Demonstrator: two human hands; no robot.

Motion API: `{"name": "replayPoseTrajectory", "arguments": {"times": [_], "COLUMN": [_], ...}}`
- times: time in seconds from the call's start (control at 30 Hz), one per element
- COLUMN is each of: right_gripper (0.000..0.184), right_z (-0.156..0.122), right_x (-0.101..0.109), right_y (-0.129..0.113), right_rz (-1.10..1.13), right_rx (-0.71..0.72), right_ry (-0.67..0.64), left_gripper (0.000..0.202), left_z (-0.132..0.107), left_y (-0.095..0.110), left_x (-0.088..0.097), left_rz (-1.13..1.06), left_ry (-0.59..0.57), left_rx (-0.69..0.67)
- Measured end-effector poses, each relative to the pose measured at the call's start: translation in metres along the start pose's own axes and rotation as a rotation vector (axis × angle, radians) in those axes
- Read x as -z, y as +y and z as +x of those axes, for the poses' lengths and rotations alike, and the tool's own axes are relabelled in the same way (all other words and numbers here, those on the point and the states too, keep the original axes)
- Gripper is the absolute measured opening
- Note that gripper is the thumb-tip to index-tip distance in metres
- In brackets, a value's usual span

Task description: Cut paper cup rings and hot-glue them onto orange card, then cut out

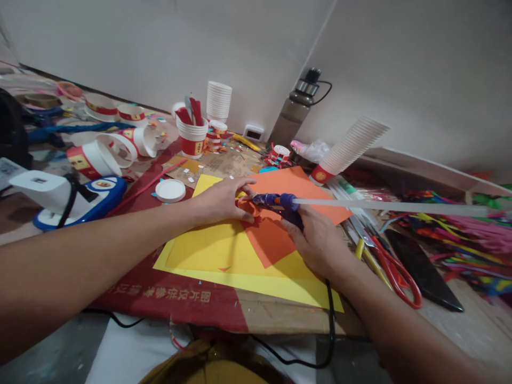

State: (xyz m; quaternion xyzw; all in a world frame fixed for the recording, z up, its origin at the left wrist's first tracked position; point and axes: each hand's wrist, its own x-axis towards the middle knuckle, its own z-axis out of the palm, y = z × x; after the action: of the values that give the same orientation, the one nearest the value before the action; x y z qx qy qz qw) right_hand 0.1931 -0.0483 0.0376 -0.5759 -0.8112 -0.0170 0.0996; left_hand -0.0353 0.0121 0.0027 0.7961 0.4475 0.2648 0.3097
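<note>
My right hand (318, 242) is wrapped round the grip of a blue-purple hot glue gun (280, 204), with a long translucent glue stick (400, 207) poking out to the right. The gun's nozzle points left at a small orange paper piece (248, 207). My left hand (226, 200) pinches that piece against the table. Underneath lie an orange paper sheet (276, 234) and a larger yellow paper sheet (212, 250).
Red-handled scissors (394, 272) and a black flat object (424, 269) lie to the right beside colourful pipe cleaners (468, 234). White paper cup stacks (352, 144) (218, 101), decorated cups (192, 136), a white lid (170, 190), a metal bottle (298, 104) and a white charger (44, 192) stand around.
</note>
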Motion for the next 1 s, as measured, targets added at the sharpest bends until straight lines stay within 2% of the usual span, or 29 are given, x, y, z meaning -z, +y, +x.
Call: {"name": "replayPoseTrajectory", "arguments": {"times": [0.47, 1.0], "right_gripper": [0.028, 0.027], "right_z": [0.003, -0.003], "right_x": [-0.001, 0.018], "right_y": [-0.005, -0.010], "right_rz": [0.096, -0.044], "right_rx": [-0.006, -0.015], "right_ry": [-0.040, -0.030], "left_gripper": [0.089, 0.090], "left_z": [-0.004, -0.001], "left_y": [0.009, 0.003], "left_x": [0.001, 0.003], "left_rz": [0.025, 0.000], "left_ry": [0.019, -0.042], "left_rx": [0.020, -0.017]}}
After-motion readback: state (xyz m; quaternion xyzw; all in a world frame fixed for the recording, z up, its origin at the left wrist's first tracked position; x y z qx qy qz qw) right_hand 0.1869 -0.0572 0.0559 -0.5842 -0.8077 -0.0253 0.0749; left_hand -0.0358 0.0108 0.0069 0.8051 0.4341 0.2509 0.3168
